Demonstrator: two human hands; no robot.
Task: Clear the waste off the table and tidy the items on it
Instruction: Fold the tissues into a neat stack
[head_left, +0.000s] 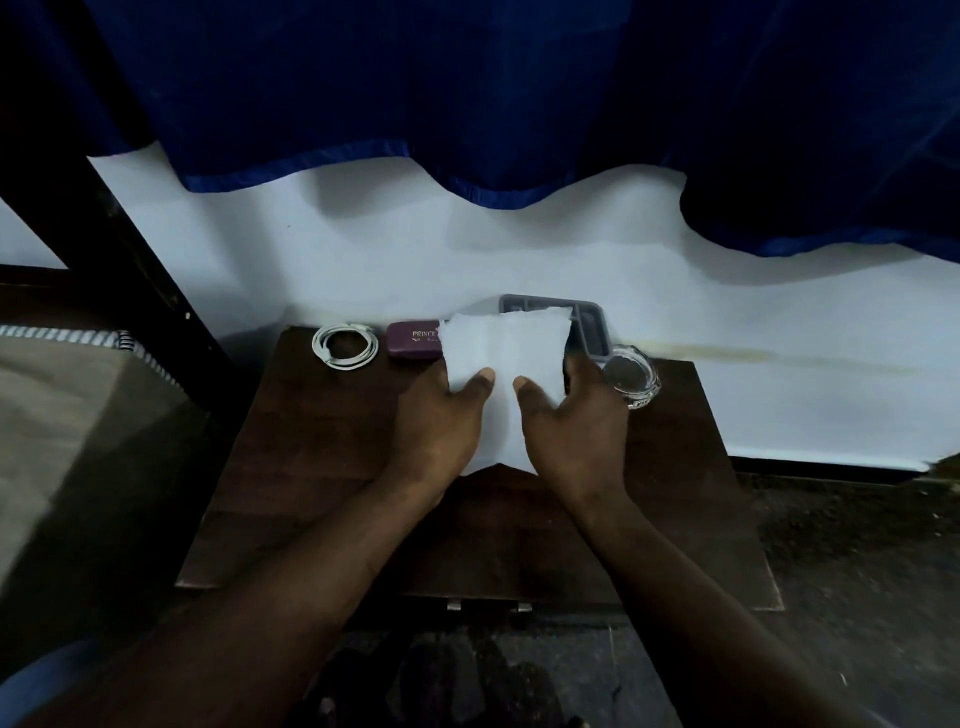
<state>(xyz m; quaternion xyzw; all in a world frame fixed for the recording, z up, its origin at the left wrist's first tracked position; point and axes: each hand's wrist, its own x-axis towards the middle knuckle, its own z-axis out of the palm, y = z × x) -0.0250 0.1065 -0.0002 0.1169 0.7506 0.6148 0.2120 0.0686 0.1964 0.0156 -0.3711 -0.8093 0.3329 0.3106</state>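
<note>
A: Where is the white tissue (504, 348) just now?

B: Off the worktop (311, 467), held up between both hands over its far middle. The left hand (441, 415) pinches the left side and the right hand (571, 421) the right side. Each thumb is pressed on the face towards the person, with the left thumb (480, 382) and the right thumb (527, 389) near each other at the centre. The fingers behind the sheet are mostly hidden.

A: So each grip is closed on it?

B: Yes, both pinch the sheet, and neither hand is nearer than the other. Its long axis runs away from the person: the near edge hangs by the wrists and the far edge stands up in front of the grey compartment tray (587, 322).

A: What surrounds it?

B: The tissue hides the right end of a maroon case (413, 340) marked PRINCE. Left of the case lies a coiled white cable (345, 346). A glass ashtray (631, 376) sits just beside the right hand, on the worktop's far right.

A: What does the coming move turn on?

B: I judge the sheet to be the waste. With the thumbs close at the centre, the two sides could be brought together to fold or bunch it. No bin shows here, so I cannot tell which way it must be carried. The ashtray by the right knuckles is the thing to avoid knocking.
</note>
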